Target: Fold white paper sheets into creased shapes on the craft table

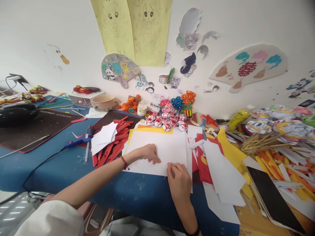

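Observation:
A stack of white paper sheets (167,146) lies flat in front of me, with yellow paper (157,128) showing behind its far edge. Above the middle of the top sheet, my left hand (149,153) is closed, its fingers curled and pinched. My right hand (180,180) is closed too, at the sheet's near right edge, thumb and forefinger together. The two sets of fingertips face each other, a short gap apart. Whatever either pinch may hold is too small or too hidden to make out.
To the left lie red paper strips (115,144), small white sheets (104,136) and a blue glue gun (78,142) with its cord. Red-and-white paper flowers (166,121) stand behind the stack. At right are cut white sheets (221,170), a black phone-like slab (273,196) and sticks (261,142).

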The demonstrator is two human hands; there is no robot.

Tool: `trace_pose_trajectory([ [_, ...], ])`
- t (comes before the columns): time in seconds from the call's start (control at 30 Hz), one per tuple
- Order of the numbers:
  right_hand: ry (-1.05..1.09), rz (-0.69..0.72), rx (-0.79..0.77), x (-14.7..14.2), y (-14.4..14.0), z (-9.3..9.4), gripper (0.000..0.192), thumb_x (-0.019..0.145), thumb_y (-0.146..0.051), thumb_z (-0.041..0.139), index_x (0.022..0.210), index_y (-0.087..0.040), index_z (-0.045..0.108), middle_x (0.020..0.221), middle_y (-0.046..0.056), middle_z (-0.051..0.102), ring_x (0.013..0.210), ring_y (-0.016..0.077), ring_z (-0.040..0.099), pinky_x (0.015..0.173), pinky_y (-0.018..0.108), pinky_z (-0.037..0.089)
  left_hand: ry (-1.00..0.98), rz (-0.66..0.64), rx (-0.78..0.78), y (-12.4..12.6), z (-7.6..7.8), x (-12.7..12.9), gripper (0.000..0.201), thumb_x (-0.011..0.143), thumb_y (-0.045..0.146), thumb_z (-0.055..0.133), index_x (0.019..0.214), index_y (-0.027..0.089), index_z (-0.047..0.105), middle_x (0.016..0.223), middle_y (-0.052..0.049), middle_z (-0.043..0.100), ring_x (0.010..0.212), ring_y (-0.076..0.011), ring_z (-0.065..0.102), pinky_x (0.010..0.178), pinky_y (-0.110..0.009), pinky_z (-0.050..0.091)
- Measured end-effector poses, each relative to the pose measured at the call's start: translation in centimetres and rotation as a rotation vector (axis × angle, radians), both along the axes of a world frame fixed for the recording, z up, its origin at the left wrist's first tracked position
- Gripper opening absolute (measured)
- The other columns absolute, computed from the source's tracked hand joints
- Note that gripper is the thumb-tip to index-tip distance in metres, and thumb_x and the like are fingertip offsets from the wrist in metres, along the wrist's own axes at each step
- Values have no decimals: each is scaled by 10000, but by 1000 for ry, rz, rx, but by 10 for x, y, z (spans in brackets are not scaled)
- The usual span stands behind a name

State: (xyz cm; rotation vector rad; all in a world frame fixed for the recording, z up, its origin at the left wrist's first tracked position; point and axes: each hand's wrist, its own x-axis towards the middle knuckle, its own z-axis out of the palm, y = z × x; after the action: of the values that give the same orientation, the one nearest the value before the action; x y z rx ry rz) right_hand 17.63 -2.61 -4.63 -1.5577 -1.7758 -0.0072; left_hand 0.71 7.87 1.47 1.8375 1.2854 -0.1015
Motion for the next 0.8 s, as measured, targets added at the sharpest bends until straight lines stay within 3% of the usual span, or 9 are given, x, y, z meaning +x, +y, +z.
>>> trace_pose_trajectory([
  [0.27, 2, 25, -8, 1, -2, -1, 368, 977, -266, 399, 780, -177, 696, 768, 75, 677, 737, 191, 565, 676, 304, 426, 27, 80, -15, 6, -13, -43, 361, 606, 494, 679, 589, 133, 698, 386, 29, 433, 390, -79, 360, 432, -231, 256],
  [0.5, 22, 23, 14, 1, -1, -2, 347, 969, -286, 423, 769, -185, 688, 771, 74, 675, 746, 202, 568, 675, 309, 423, 33, 116, -42, 4, -8, -85, 329, 598, 468, 679, 590, 139, 685, 455, 13, 503, 429, -89, 403, 424, -220, 252],
  [0.7, 92, 38, -31, 3, -1, -1, 372, 962, -330, 430, 708, -187, 660, 711, 61, 643, 709, 195, 572, 663, 310, 439, 105, 135, 50, 3, 4, -104, 237, 613, 365, 663, 522, 146, 655, 411, 5, 509, 419, -107, 451, 462, -229, 314],
  [0.8, 172, 116, -76, 10, 2, 5, 379, 951, -374, 436, 732, -184, 679, 734, 66, 659, 705, 192, 602, 655, 304, 472, 125, 165, 216, -2, 10, -99, 250, 681, 354, 624, 531, 155, 637, 444, -5, 553, 448, -115, 499, 523, -232, 347],
])
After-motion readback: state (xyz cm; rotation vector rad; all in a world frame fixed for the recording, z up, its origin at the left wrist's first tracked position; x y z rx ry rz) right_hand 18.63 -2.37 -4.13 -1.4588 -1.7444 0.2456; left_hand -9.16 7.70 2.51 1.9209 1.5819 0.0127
